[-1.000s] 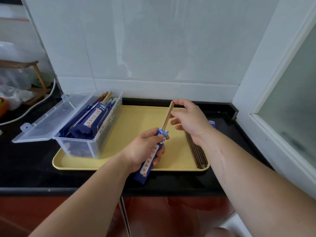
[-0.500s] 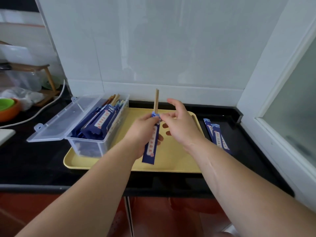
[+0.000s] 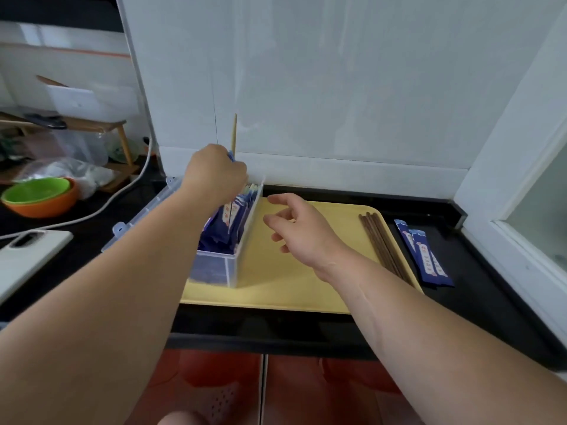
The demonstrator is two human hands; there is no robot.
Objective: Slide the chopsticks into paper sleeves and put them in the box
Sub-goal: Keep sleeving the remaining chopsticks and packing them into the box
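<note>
My left hand (image 3: 214, 173) grips a sleeved pair of light wooden chopsticks (image 3: 234, 134) upright above the far end of the clear plastic box (image 3: 233, 265); the blue sleeve is mostly hidden by my fist. The box stands on the left of the yellow tray (image 3: 276, 289) and holds several blue sleeved pairs (image 3: 230, 222). My right hand (image 3: 302, 231) hovers open over the tray, just right of the box, holding nothing. Dark bare chopsticks (image 3: 380, 243) lie along the tray's right side. Two empty blue paper sleeves (image 3: 425, 256) lie on the black counter beyond them.
The box's clear lid (image 3: 138, 222) hangs open to the left. Green and orange bowls (image 3: 40, 197), a white cable (image 3: 101, 207) and a white board (image 3: 24, 256) sit on the left counter. A white tiled wall (image 3: 337, 102) rises behind, a window frame (image 3: 506, 194) at right.
My left hand carried the sleeved chopsticks from the tray's middle leftward to above the box. My right hand let go of them and now hangs open over the tray.
</note>
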